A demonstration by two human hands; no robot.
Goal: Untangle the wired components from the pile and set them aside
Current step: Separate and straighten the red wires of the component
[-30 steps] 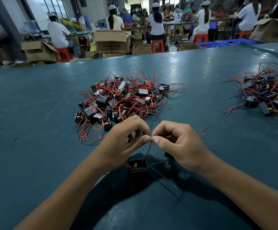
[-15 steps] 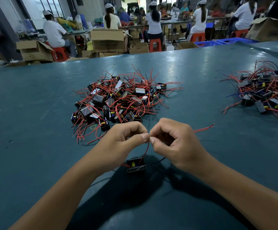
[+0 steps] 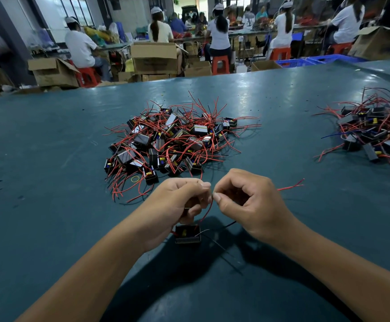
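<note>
I hold one wired component [image 3: 187, 234] just in front of me, near the edge of the teal table [image 3: 49, 205], so its leads hang free of everything else. My left hand [image 3: 177, 203] has its fingers curled, thumb and forefinger pinching the red wire [image 3: 206, 211] that rises from the black box; the box dangles just below that hand, close over the table, though I cannot tell whether it touches the surface. My right hand [image 3: 247, 203] is curled too, its thumb tip meeting the left one at the same pinch point, and a red wire end [image 3: 290, 185] sticks out past it to the right, so I judge I am drawing or straightening the lead between both hands. A thin black lead [image 3: 226, 225] trails off the box toward the right

The main pile [image 3: 173, 140] sits further away at the middle of the table, still a dense knot of black boxes and red wires, well apart from my hands. A second pile [image 3: 373, 133] lies far right, which I take to be the set-aside heap, so this piece likely goes there once its wires are free. Most of the job remains
</note>
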